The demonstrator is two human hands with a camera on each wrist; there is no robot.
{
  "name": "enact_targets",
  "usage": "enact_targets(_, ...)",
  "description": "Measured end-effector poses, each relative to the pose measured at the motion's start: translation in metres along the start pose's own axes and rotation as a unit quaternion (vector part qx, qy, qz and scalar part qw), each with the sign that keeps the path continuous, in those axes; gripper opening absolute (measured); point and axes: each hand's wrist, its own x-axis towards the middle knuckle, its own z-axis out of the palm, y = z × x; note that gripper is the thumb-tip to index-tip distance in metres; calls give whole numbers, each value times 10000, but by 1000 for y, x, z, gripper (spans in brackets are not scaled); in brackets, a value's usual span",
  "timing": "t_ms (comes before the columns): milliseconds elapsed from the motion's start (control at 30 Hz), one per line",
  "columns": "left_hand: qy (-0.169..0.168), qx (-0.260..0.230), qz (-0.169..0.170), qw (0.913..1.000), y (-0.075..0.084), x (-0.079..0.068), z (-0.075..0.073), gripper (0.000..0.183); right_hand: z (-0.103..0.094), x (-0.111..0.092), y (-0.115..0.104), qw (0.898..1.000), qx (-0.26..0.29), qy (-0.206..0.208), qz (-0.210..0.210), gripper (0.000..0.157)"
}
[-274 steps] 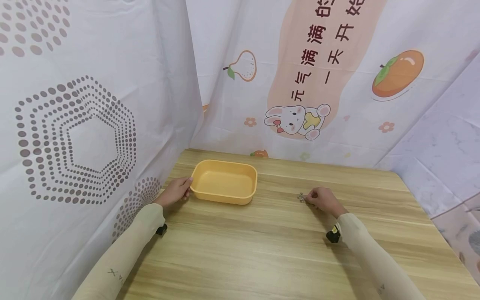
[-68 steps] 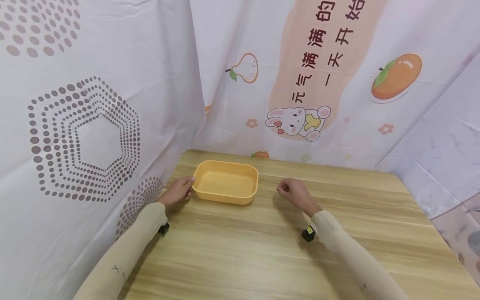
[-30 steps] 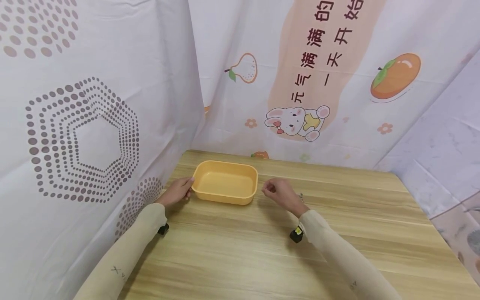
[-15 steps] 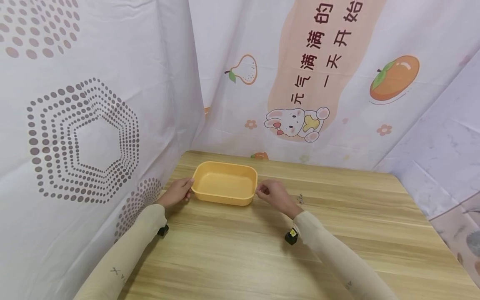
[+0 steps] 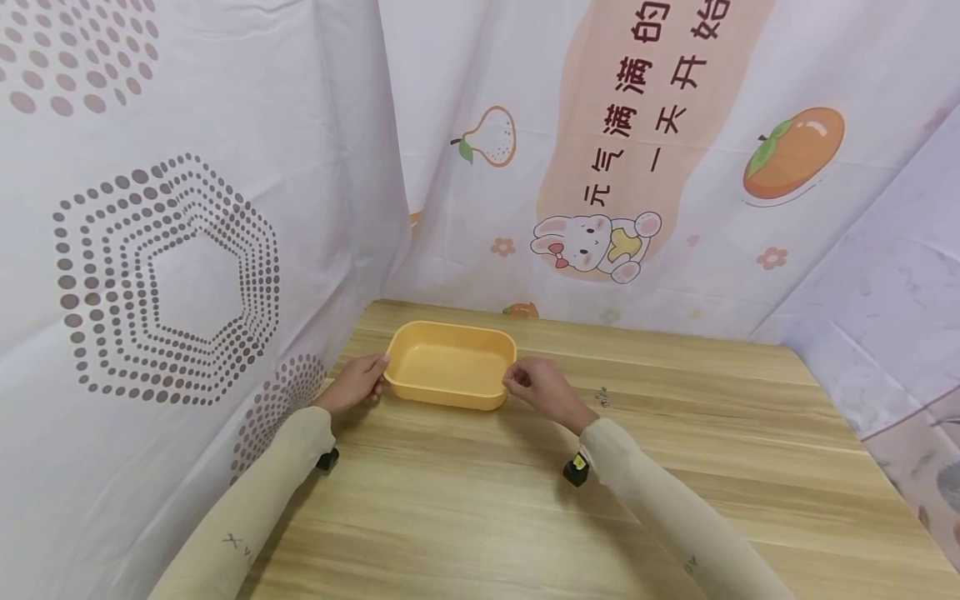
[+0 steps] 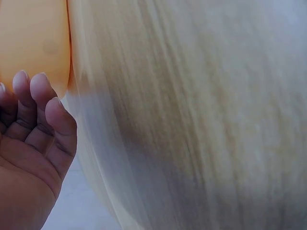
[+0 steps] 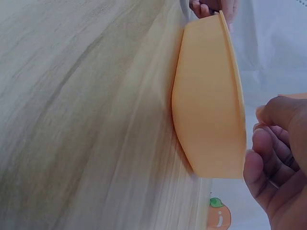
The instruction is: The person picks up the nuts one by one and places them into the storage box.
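Note:
A yellow rectangular plastic bin rests on the wooden table, its inside showing bare in the head view. My left hand grips its left end, thumb at the rim and fingers curled below; the left wrist view shows those fingers against the bin wall. At the bin's right end, my right hand overlaps the rim, thumb and index fingertips together. In the right wrist view the right hand is just above the rim; I cannot tell whether something tiny is between the fingertips. Several small metal pieces lie right of that hand.
Wood-grain table extends in front of both arms and to the right. A white patterned curtain hangs close on the left, and a printed cloth hangs behind the table's far edge. Black wrist cameras sit under both wrists.
My right hand has moved left from beside the small metal pieces to the bin's right rim, uncovering the pieces. The left hand and bin have stayed in place.

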Motion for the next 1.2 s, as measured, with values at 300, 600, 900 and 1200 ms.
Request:
enact_targets(300, 12, -63, -52, 10000, -1, 0, 0, 42, 7, 1, 3, 9995, -297, 6, 45, 6)
enact_targets(600, 13, -41, -86, 10000, -3, 1, 1, 44, 9, 1, 6, 9996, -278, -16, 25, 8)
enact_targets(900, 47, -55, -99, 9999, -1, 5, -1, 45, 7, 5, 15, 9995, -300, -21, -67, 9)
enact_targets(1200, -4, -158, -113, 9998, 1, 3, 2, 40, 3, -2, 22, 10000, -31, -62, 44, 9)
